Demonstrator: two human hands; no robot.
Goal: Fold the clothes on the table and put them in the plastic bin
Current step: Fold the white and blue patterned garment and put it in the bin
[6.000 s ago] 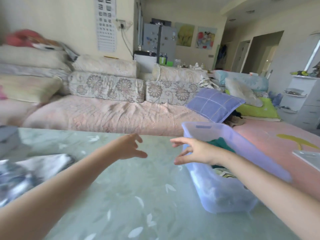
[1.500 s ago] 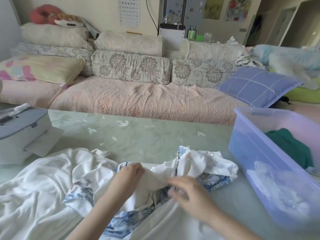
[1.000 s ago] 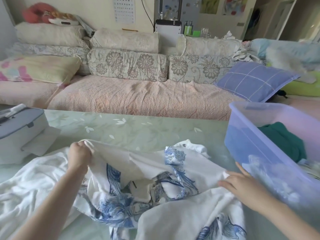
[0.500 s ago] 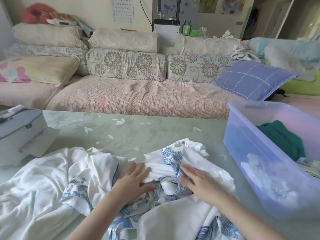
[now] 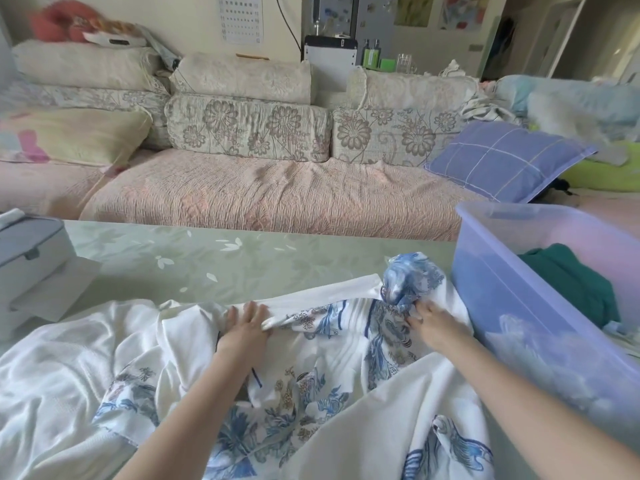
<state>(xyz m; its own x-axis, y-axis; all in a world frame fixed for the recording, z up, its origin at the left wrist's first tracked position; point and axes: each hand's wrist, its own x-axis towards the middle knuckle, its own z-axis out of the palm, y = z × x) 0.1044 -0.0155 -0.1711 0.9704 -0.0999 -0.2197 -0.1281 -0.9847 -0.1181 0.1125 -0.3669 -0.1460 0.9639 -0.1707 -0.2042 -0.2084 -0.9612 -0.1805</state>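
A white garment with blue floral print (image 5: pixel 311 386) lies crumpled across the near part of the green table (image 5: pixel 194 265). My left hand (image 5: pixel 246 323) lies flat on its upper edge, fingers straight. My right hand (image 5: pixel 433 323) pinches a bunched blue-patterned part of the garment beside the bin. A plain white garment (image 5: pixel 65 375) lies to the left, partly under the printed one. The translucent purple plastic bin (image 5: pixel 491 289) stands on the right, with a dark green garment (image 5: pixel 575 285) and other clothes inside.
A grey and white box (image 5: pixel 27 258) with a sheet of paper sits at the table's left edge. Beyond the table's far edge is a pink sofa (image 5: pixel 270 195) with floral cushions and a purple checked pillow (image 5: pixel 505 161).
My hands have moved apart from the garment's middle. The left one now presses the upper edge, the right one has taken hold of a bunched blue part near the bin. The cloth is spread wider.
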